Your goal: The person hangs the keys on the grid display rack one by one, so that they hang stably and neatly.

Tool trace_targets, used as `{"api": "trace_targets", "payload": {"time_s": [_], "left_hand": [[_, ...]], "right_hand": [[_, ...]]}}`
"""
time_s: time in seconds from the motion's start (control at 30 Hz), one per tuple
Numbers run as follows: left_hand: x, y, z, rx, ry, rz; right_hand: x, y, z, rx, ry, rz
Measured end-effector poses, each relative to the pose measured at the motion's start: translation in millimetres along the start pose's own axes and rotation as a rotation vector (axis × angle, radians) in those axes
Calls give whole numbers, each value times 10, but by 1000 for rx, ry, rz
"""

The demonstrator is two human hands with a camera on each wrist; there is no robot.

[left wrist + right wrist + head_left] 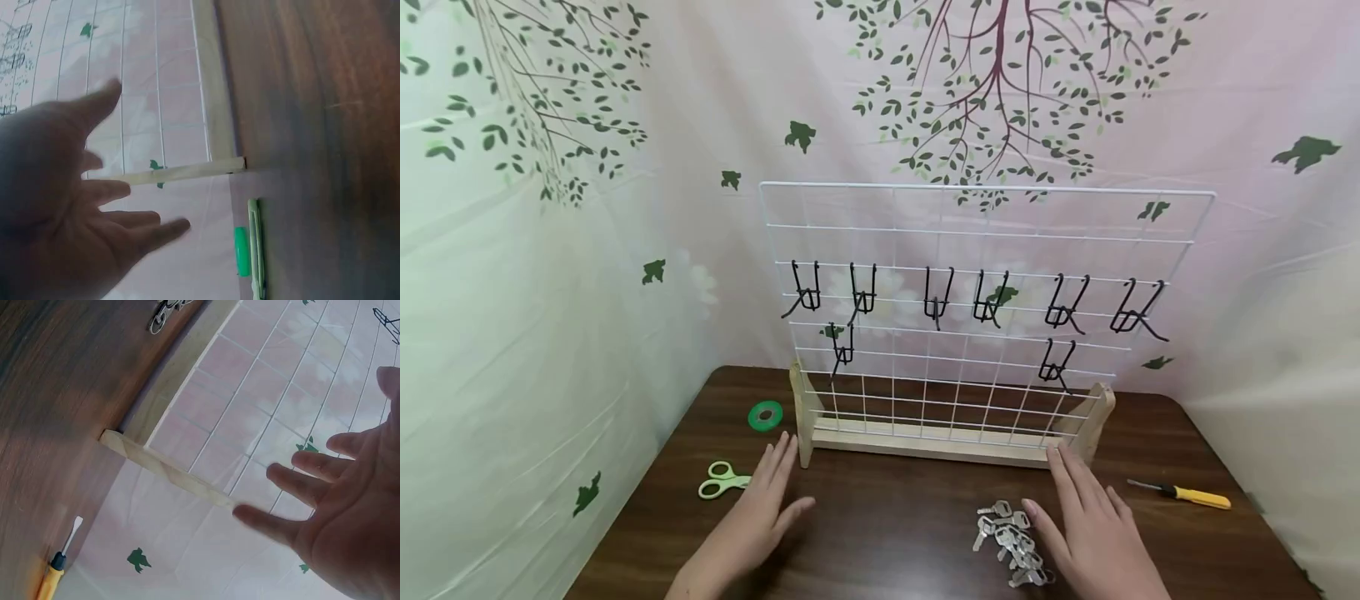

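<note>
My left hand (pixel 758 510), fingers straight and thumb spread, is over the table near the left foot of a white wire grid rack (pixel 910 421). Beside it lie green-handled scissors (pixel 721 481), their blades partly hidden by the hand. My right hand (pixel 1090 525) is likewise outstretched and holds nothing. A pile of silver keys (pixel 1015 540) lies just left of its thumb. In the left wrist view the left hand (pixel 75 200) has its fingers spread, and the right wrist view shows the right hand (pixel 350 487) spread too.
Several black hooks (pixel 936 304) hang on the grid, which stands on a wooden base (pixel 917 444). A green tape roll (pixel 765 415) lies at the left, a yellow-handled screwdriver (pixel 1201 498) at the right. A leaf-printed cloth (pixel 700 125) surrounds the dark wooden table (pixel 880 517).
</note>
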State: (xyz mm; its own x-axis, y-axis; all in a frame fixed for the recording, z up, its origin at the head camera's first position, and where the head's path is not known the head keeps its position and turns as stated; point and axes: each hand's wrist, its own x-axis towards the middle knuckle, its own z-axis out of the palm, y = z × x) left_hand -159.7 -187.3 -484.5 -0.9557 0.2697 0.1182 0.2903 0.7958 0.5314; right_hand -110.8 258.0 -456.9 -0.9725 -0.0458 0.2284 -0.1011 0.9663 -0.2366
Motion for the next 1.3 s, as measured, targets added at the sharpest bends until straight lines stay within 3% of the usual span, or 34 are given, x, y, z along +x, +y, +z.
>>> {"api": "trace_targets", "payload": {"time_s": [0.2, 0.33, 0.5, 0.63, 0.73, 1.03, 1.2, 1.3], "left_hand": [[162, -9, -129, 39, 211, 60], [373, -11, -258, 30, 284, 51], [733, -34, -439, -123, 268, -18], [898, -49, -494, -255, 222, -68], [977, -37, -492, -296, 208, -91], [1075, -22, -449, -321, 327, -120], [1094, -28, -432, -342, 355, -113], [1093, -28, -415, -349, 350, -119]], "right_hand": [[-30, 11, -21, 132, -89, 51], [-54, 30, -25, 171, -107, 121], [-20, 97, 4, 210, -45, 112], [26, 180, 68, 280, -118, 137], [56, 252, 144, 329, -171, 162], [156, 383, 338, 348, -198, 115], [203, 372, 387, 378, -260, 161], [206, 352, 392, 341, -284, 207]]}}
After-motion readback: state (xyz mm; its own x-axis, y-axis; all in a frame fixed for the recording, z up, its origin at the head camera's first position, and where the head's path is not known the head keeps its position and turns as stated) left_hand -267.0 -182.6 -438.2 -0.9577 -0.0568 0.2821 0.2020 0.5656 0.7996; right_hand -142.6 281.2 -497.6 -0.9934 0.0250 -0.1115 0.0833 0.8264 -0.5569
